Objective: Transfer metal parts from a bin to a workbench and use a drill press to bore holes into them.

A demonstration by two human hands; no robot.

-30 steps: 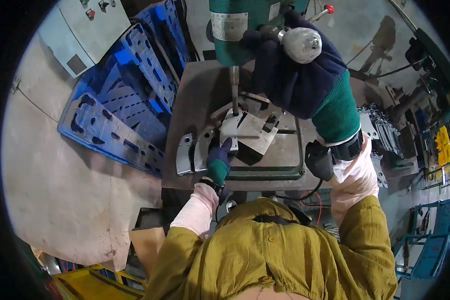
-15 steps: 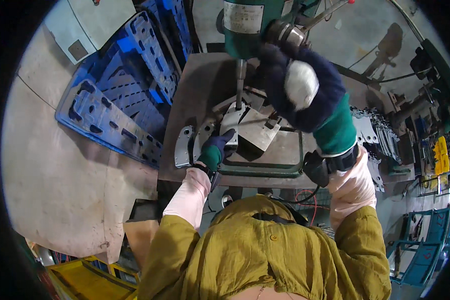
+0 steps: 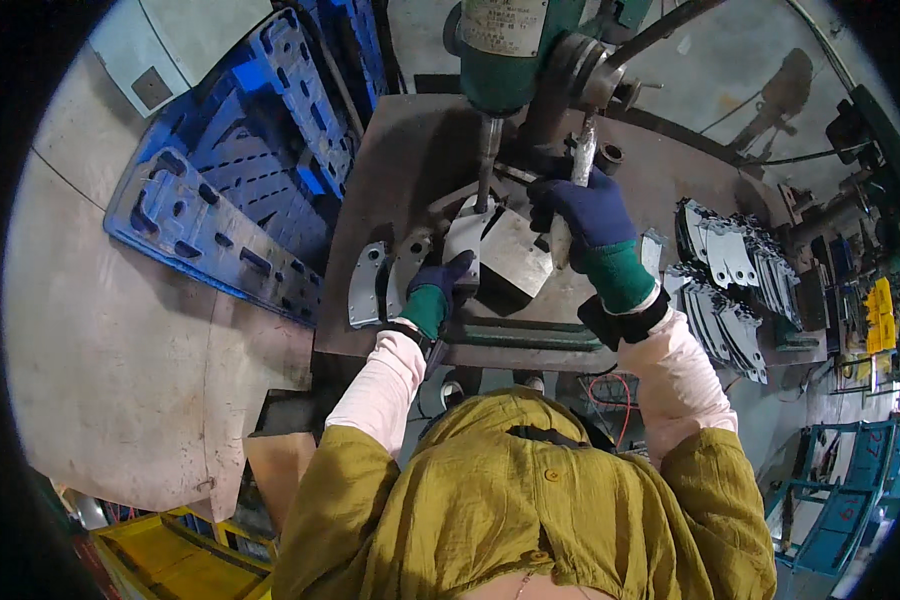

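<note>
A green drill press (image 3: 500, 75) stands at the far side of the metal table, its spindle (image 3: 488, 165) reaching down to a flat grey metal plate (image 3: 462, 238). My left hand (image 3: 440, 285), in a navy and green glove, is closed on the near end of that plate, the fingers on top and the thumb hidden. The plate lies beside a wider steel fixture block (image 3: 518, 258). To the right, my gloved right hand (image 3: 590, 215) wraps round the pale, wrapped feed lever (image 3: 586, 150) of the press. Two curved metal plates, one (image 3: 368, 284) farther out, lie left of my left hand.
Stacks of similar plates (image 3: 720, 248) cover the table's right side. Blue plastic pallets (image 3: 215, 220) lean at the left, near a grey cabinet (image 3: 175, 50). A yellow cart (image 3: 185, 560) is at the lower left, a blue rack (image 3: 845, 500) at the lower right. A red cable (image 3: 625, 405) hangs below the table.
My right hand has come down and toward me with the feed lever, which has swung from pointing up to hanging low. My left hand stays on the plate. The view has shifted slightly.
</note>
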